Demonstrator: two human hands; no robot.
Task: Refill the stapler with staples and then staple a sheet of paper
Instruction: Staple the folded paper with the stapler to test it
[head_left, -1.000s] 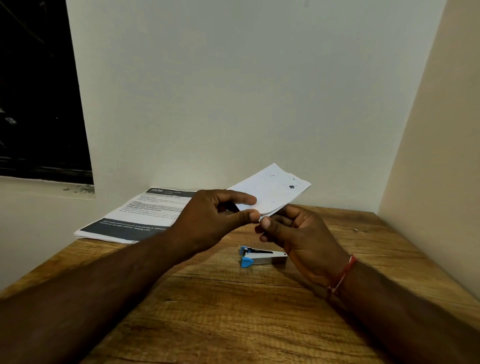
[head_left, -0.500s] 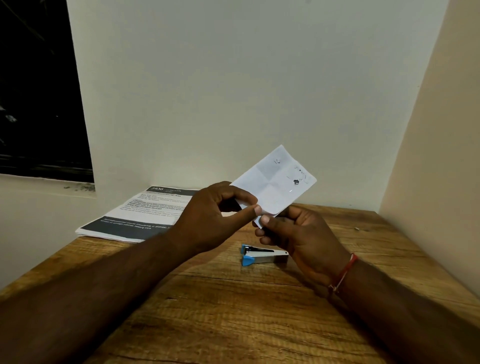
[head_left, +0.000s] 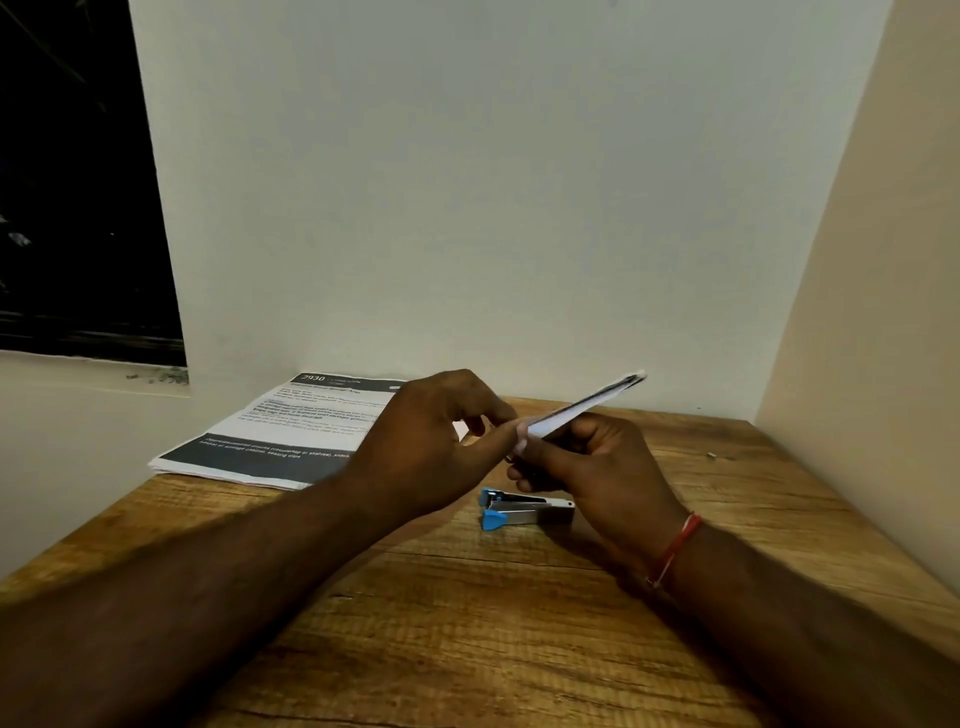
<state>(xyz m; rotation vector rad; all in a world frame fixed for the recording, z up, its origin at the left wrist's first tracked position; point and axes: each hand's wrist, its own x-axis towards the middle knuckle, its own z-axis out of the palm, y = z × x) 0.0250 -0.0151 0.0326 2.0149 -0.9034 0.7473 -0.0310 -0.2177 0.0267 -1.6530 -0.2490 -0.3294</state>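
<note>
Pale walls meet in a corner behind a wooden table (head_left: 467, 623), with a dark window (head_left: 78, 182) at far left and a printed document (head_left: 291, 431) lying flat at the table's back left edge. Moving right, the left hand (head_left: 431, 447) and the right hand (head_left: 608, 467) come together above the table, both pinching the near end of a folded white sheet of paper (head_left: 582, 408) that is seen almost edge-on and slants up to the right. Directly below the hands a blue and silver stapler (head_left: 524, 510) lies on the wood, untouched, and a red thread band (head_left: 675, 551) circles the right wrist.
</note>
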